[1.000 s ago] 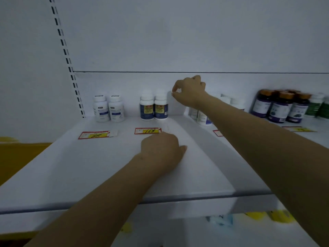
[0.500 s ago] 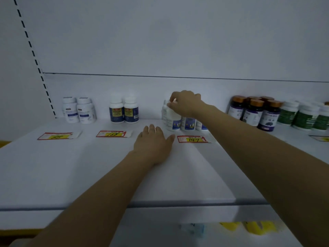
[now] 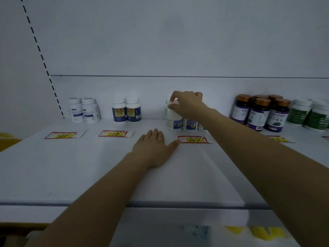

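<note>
Nearest, under the shelf's front lip at 5 o'clock, yellow shapes (image 3: 263, 232) are too blurred to identify. On the smooth white shelf (image 3: 71, 166) the left hand (image 3: 154, 148) lies flat, fingers straight, thumb spread toward a red-and-yellow price tag (image 3: 194, 139) reading 147 at its 3 o'clock. At its 1 o'clock the white bottle (image 3: 173, 120) stands upright, round glossy plastic with a blue-banded label. The right hand (image 3: 187, 104) curls over its cap, hiding most of it and partly covering the matching bottles (image 3: 190, 124) beside.
</note>
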### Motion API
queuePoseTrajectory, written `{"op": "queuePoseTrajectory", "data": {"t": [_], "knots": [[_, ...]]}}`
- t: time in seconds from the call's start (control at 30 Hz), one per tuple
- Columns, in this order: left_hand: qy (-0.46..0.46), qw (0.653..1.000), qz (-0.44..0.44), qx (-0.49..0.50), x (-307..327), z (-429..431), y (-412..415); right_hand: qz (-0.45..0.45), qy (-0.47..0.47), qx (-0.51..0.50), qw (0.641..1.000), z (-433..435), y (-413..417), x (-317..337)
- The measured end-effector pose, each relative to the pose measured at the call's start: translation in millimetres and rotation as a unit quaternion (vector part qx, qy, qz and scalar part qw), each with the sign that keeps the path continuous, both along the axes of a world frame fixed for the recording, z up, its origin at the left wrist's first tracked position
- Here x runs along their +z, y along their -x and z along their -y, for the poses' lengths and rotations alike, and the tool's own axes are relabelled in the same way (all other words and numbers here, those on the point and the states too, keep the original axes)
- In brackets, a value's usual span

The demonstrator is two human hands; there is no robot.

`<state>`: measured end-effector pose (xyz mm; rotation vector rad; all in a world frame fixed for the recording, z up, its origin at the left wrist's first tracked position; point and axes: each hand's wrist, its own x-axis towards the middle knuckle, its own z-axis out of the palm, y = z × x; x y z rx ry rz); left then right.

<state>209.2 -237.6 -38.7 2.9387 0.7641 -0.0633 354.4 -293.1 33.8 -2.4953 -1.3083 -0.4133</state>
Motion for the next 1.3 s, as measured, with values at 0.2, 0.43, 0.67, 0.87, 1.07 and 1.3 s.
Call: {"op": "queuePoseTrajectory", "data": {"t": [0.2,0.43,0.67,0.87,1.07,1.3], "knots": [[0.051,0.996,0.075,0.028,14,4,-4,-0.061,-0.116,0.053,0.99,6,8,18],[0.348,0.863,0.361,0.056,50,2,-17,-0.161,-0.24,0.117,0.95,24,18,47],[0.362,0.846,0.391,0.014,55,1,-22,-0.212,-0.256,0.114,0.936,31,12,43],[0.419,0.826,0.377,0.021,52,3,-21,-0.231,-0.235,0.096,0.939,33,5,37],[0.431,0.823,0.37,0.015,53,4,-20,-0.229,-0.227,0.094,0.942,34,3,37],[0.413,0.83,0.375,0.025,54,6,-20,-0.217,-0.217,0.104,0.946,33,5,41]]}}
